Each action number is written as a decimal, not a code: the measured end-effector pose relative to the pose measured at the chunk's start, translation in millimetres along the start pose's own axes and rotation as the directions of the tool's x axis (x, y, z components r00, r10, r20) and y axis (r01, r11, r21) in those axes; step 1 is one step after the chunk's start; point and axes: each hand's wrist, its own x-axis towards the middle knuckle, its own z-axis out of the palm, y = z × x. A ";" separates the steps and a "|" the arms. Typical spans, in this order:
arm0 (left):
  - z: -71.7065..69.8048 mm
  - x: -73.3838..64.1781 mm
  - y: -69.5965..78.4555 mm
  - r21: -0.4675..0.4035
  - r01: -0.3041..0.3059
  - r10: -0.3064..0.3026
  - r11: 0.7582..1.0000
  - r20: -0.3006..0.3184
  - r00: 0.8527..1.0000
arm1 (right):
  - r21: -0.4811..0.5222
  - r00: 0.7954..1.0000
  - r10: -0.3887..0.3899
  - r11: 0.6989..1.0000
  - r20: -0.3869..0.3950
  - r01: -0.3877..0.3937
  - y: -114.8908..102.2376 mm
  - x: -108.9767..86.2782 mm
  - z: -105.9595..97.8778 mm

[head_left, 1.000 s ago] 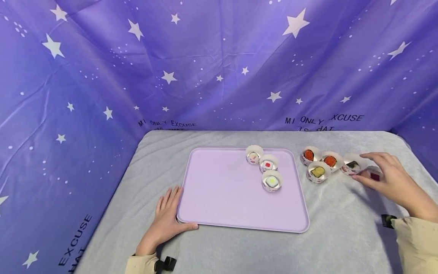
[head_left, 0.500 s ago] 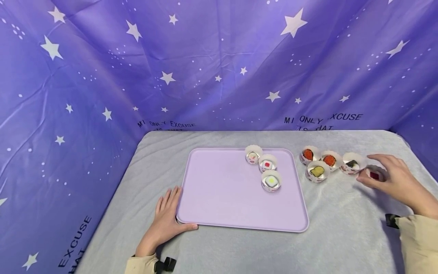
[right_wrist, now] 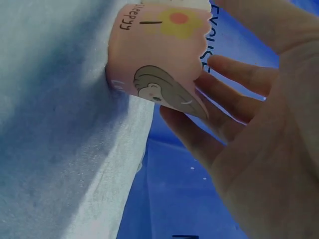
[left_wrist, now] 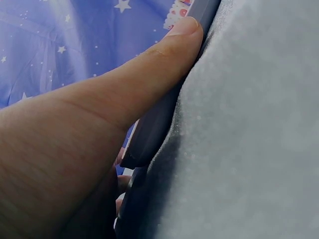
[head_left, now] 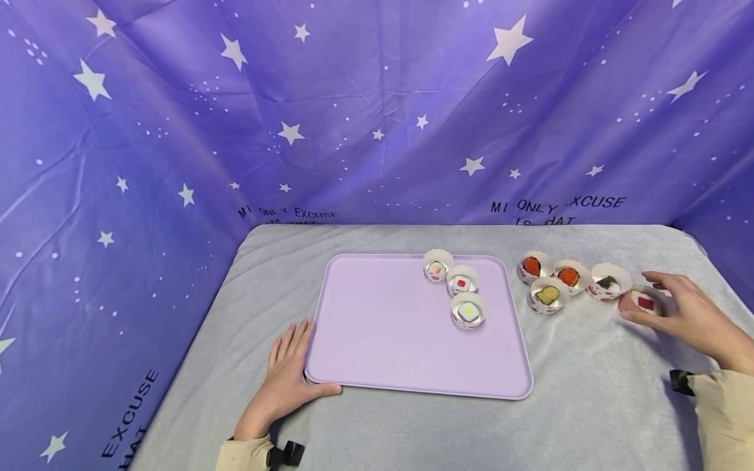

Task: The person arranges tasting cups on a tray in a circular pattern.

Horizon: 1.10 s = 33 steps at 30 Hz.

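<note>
In the head view my left hand lies at the near left corner of a lilac tray, fingers spread along its left side, thumb along the front edge. The left wrist view shows that thumb against the tray's edge. My right hand is at a pink paper cup holding a white sushi piece with a dark red centre. Its thumb is in front, the fingers loosely spread behind. In the right wrist view the fingers overlap the scalloped rim of the cup, which sits on the cloth.
Left of the pink cup stand several paper cups with toy-like sushi: dark-wrapped, yellow and orange. Three sushi cups, including a yellow-centred one, stand on the tray's right part. Grey cloth covers the table; starry purple curtains surround it.
My right hand has moved slightly right, from beside the dark-wrapped sushi cup to around the pink cup. The left hand and the tray have stayed still.
</note>
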 end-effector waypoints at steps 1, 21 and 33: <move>-0.1 0.0 0.2 -0.001 -0.001 0.001 1.000 -0.002 1.000 | -0.005 1.000 0.001 1.000 0.003 -0.001 1.8 -0.2 0.4; -1.5 -0.5 2.0 -0.008 -0.003 0.003 1.000 -0.007 1.000 | -0.098 0.997 0.065 0.993 0.029 -0.062 15.7 -0.8 1.3; -2.0 -0.8 2.2 -0.007 -0.005 0.005 1.000 -0.009 1.000 | -0.103 0.987 -0.111 0.990 -0.117 0.099 7.7 -5.2 -6.7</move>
